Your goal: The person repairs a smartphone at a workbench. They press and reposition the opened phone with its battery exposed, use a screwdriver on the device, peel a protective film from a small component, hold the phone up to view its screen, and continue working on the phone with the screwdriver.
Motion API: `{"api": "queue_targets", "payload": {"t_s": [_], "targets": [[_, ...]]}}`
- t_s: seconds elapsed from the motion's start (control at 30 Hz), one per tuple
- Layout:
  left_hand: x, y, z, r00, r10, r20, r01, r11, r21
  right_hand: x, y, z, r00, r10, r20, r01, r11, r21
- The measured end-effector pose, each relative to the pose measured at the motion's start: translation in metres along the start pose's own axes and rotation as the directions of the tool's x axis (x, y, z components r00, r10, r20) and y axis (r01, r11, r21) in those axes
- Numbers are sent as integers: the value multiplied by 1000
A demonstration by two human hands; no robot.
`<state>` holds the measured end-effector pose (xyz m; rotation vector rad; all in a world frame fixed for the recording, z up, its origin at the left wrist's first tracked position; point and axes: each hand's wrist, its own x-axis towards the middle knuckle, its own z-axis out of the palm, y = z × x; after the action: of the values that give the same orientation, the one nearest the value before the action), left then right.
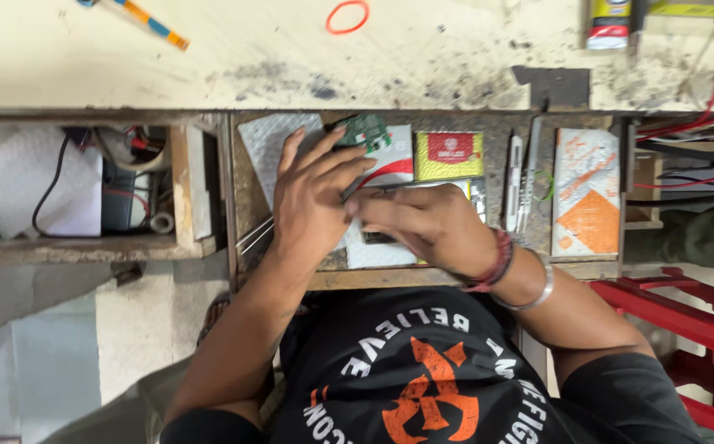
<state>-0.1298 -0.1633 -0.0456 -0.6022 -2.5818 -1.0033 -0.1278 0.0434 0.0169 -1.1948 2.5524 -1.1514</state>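
A black shirt (422, 370) with an orange print fills the bottom of the view, closest to the camera, and both bare forearms rise from it toward twelve o'clock into an open wooden drawer (324, 281). The left hand (311, 205) lies palm down, fingers spread and stretched toward one o'clock, its fingertips resting on a small green circuit board (362, 130) at the drawer's far edge. The right hand (422, 224) comes in from four o'clock with the wrist bent, wearing a red thread band and a metal bangle (529, 292); its fingers curl toward nine o'clock and meet the left hand over a white pad (381, 251), but what they pinch there cannot be told. Just past the hands, at one o'clock, sit a red-and-white box (396, 160) and a yellow-and-red box (450, 155), side by side. At three o'clock lie two slim metal tools (521, 181) and an orange-and-white packet (585, 201). A red rubber band (348, 16) lies on the worktop at twelve o'clock.
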Motion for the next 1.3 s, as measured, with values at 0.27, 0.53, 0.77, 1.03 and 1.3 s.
{"api": "queue_targets", "payload": {"t_s": [0.27,0.53,0.77,1.03,1.3], "targets": [[6,6,-2,1000,1,7,-1,1000,19,-4,-2,-4,997,-77,-31,79,995,57],[8,6,-2,1000,11,-10,-10,1000,28,-2,-1,0,997,-12,-73,9,999,-33],[13,8,-2,999,40,-16,-39,999,31,-8,7,3,984,-150,-93,153,988,23],[13,6,1,1000,15,-26,-15,1000,27,-11,10,8,988,-120,-96,115,992,-55],[12,6,2,1000,19,-21,-18,999,51,-13,10,7,989,-144,-22,143,989,-47]]}}
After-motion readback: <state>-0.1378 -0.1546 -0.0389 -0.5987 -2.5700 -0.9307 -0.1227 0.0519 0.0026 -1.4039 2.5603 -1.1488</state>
